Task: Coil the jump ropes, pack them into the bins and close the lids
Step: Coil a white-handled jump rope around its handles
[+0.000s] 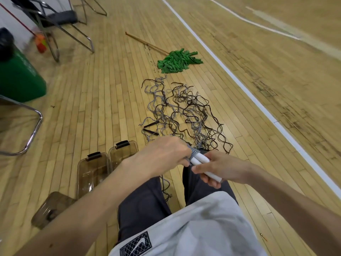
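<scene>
Right hand point(219, 168) grips two white plastic rope handles point(203, 163), frame centre | left hand point(162, 156) pinches grey cord point(191, 154) wound around them | cord probably light, limp, tangles easily; hold handles | three brown lidded bins point(92, 172) lower left

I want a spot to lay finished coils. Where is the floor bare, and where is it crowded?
Bare floor lies between the bins and the green trash can, and right of the rope tangle up to the white line. It is crowded straight ahead: the tangle, then the mop.
</scene>
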Tool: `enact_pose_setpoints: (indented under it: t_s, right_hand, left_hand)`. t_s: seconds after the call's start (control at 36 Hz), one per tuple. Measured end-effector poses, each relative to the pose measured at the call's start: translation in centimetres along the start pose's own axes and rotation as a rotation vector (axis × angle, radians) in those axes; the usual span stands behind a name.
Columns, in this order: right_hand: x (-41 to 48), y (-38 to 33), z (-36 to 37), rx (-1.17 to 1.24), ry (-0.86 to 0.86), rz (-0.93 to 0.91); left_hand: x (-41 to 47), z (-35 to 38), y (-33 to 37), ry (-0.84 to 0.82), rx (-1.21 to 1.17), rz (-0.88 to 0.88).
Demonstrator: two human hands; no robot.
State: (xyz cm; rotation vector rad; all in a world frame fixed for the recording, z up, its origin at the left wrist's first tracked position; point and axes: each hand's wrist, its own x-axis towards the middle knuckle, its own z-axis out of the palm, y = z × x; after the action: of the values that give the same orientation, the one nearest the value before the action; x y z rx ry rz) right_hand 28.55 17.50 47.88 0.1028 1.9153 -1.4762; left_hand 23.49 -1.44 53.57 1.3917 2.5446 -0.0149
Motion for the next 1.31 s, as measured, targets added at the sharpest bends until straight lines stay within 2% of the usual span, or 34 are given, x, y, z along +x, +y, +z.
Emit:
enact_pose_setpoints:
  t_s: [0.33, 0.53, 0.67, 0.81, 0.94, 1.14, 1.31]
  right_hand:
    - [-1.2, -0.8, 1.0, -0.161, -0.173, 0.024]
    - [-1.9, -1.1, 0.8, -0.192, -0.230, 0.057]
    - [-2.0, -1.0, 1.1, -0.190, -0.272, 0.055]
    - [-1.9, -0.8, 1.8, -0.253, -0.315, 0.055]
    - [-2.2, -1.2, 2.0, -0.184, -0.356, 0.028]
    - [-2.3, -1.0, 1.8, -0.092, -0.317, -0.090]
    - [-2.4, -1.4, 1.9, -0.102, -0.339, -0.040]
  left_hand:
    - [1.8, -1.0, -1.0, -0.080, -0.272, 0.123]
    - [2.3, -0.6, -1.2, -0.133, -0.473, 0.092]
    - [2.3, 0.2, -1.1, -0.103, -0.597, 0.081]
    - [2.3, 1.4, -1.3, -0.233, -0.718, 0.048]
    - [1.7, 1.7, -2.2, -0.237, -0.865, 0.042]
    - [1.0, 1.3, -3.3, -0.192, -0.995, -0.010]
    - [0.7, 1.5, -3.2, -0.194, -1.052, -0.005]
